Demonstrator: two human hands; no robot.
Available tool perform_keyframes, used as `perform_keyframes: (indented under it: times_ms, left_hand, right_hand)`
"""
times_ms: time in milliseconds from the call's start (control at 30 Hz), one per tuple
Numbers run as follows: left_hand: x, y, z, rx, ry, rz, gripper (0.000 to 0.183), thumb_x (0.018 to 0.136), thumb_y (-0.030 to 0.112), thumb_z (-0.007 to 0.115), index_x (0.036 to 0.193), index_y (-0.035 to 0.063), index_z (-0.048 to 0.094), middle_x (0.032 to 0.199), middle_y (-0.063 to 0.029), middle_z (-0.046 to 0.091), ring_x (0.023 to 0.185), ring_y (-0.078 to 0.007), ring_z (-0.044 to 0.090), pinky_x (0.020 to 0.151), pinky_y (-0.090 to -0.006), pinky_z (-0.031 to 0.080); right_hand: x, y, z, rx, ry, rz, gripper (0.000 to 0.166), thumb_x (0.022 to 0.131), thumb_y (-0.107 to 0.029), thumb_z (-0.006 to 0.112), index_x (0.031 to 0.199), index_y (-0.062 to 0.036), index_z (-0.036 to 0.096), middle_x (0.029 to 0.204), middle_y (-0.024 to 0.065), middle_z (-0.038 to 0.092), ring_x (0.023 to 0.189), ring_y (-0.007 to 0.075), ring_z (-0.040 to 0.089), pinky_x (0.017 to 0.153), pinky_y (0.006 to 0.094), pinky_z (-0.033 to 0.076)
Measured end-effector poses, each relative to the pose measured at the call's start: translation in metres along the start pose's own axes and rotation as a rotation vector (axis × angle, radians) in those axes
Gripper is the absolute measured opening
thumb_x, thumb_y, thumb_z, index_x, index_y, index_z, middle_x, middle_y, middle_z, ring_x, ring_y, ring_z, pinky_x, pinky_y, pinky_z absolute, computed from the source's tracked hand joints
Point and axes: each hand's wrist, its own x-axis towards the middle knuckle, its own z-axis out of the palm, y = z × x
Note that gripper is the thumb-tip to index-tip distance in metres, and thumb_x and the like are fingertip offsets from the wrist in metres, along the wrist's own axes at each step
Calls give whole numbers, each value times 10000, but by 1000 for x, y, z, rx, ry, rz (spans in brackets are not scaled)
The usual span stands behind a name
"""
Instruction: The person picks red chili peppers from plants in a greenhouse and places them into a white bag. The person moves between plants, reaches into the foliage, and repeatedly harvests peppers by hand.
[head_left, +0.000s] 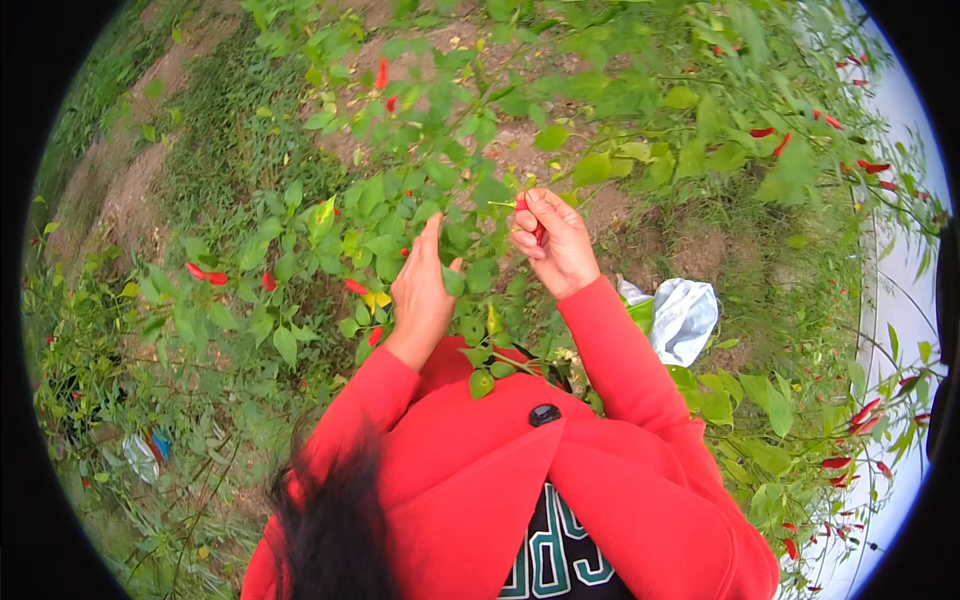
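Red chili peppers with a green stem sticking out are held between the thumb and curled fingers of my right hand, in front of my chest. My left hand is among the leaves of a chili plant, its fingers extended and pointing away from me; its palm side is partly hidden, and I see nothing held in it. Near the left wrist hang a red chili and another red chili. More red chilies hang farther left on the plants.
A white plastic bag lies or hangs just right of my right forearm. Chili branches with red fruit spread along the right side. Another bag is at lower left. Bare soil and weeds show at upper left.
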Motion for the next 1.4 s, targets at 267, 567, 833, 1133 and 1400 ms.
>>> perform_keyframes:
  times_ms: [267, 567, 833, 1133, 1400]
  left_hand:
    - [-51, 14, -99, -244, 166, 472, 280, 836, -147, 505, 1079, -28, 577, 999, -182, 629, 860, -229, 644, 650, -262, 532]
    - [-82, -62, -128, -619, 165, -426, 150, 965, 13, 457, 1062, 17, 572, 895, -36, 605, 738, -94, 589, 589, -200, 467]
    - [-87, -63, -74, -494, -139, -326, 315, 862, -25, 608, 1173, 17, 584, 985, -41, 643, 826, -100, 615, 682, -235, 507]
    - [-63, -68, -31, -573, -93, -178, 188, 886, -44, 572, 1054, -16, 652, 898, -67, 661, 730, -108, 640, 642, -247, 523]
    - [-56, -51, -40, -547, -122, -219, 163, 909, -40, 523, 1005, -40, 654, 802, -91, 651, 668, -130, 640, 615, -258, 526]
  right_hand:
    - [-23, -33, 0, 296, -205, 10, 156, 1002, -181, 484, 994, -49, 567, 755, 21, 487, 547, 76, 393, 450, 189, 306]
    - [-31, -7, 23, 349, -351, 172, 220, 1033, -263, 394, 906, -104, 478, 796, 70, 535, 578, 143, 499, 392, 195, 303]
    - [-37, 5, 54, -120, -443, 360, 146, 987, -174, 489, 1028, -51, 555, 727, 36, 529, 577, 143, 541, 403, 191, 301]
    - [-37, 33, 64, -1499, -484, -100, 313, 863, -324, 680, 976, -44, 602, 613, 121, 523, 573, 294, 538, 546, 414, 406]
    - [-11, 47, 47, -1443, -382, -132, 294, 856, -306, 686, 900, -20, 636, 655, 100, 587, 601, 237, 555, 565, 379, 431]
